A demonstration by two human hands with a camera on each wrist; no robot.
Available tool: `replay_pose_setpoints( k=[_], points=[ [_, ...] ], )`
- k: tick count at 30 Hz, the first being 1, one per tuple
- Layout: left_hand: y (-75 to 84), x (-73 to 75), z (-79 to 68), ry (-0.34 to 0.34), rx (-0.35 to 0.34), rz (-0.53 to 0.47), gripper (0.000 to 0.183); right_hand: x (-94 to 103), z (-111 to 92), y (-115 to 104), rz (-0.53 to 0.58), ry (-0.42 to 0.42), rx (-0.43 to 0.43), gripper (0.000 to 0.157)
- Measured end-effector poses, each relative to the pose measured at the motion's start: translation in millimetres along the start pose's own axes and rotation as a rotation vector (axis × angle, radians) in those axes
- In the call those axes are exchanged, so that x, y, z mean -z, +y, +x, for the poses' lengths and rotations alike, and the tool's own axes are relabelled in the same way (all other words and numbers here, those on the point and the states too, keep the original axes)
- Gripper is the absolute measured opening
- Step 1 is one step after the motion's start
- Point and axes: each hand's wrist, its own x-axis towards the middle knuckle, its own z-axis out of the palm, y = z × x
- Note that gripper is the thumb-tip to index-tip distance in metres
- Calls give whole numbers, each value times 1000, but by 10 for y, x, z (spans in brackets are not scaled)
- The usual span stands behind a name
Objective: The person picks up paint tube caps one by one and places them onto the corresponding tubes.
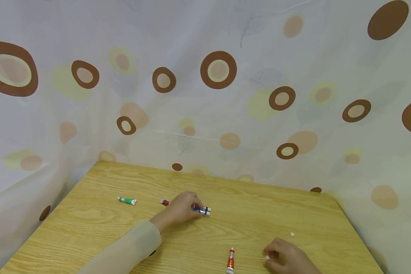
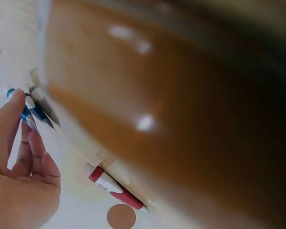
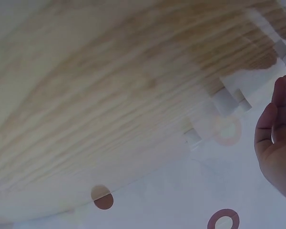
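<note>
My left hand (image 1: 182, 207) pinches a blue paint tube (image 2: 25, 112) between thumb and fingers, low over the table. Right beside it is a darker blue paint tube (image 2: 42, 113), and white ends of both tubes show in the head view. Behind that hand, a dark red paint tube (image 1: 164, 202) is partly covered; the left wrist view shows it more fully. My right hand (image 1: 289, 258) is at the front right, fingers loosely bent and thumb apart from the index finger. A small white cap-like piece (image 1: 267, 257) is at its fingertips; no grip on it shows.
A green paint tube (image 1: 127, 200) lies at the left of the wooden table (image 1: 246, 220). Closer to the front is an orange-red paint tube (image 1: 230, 260). Another small white piece (image 1: 292, 234) lies beyond the right hand. A patterned curtain (image 1: 191, 106) borders the table's back and sides.
</note>
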Motion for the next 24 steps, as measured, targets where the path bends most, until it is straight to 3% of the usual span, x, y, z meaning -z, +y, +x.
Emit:
replay_pose_setpoints(
  k=[11, 24],
  points=[
    [-7, -14, 15, -15, -45, 31, 13, 43, 20, 6, 159, -153, -36, 4],
    [3, -28, 3, -11, -41, 42, 15, 31, 33, 19, 163, -172, -14, 6]
  ],
)
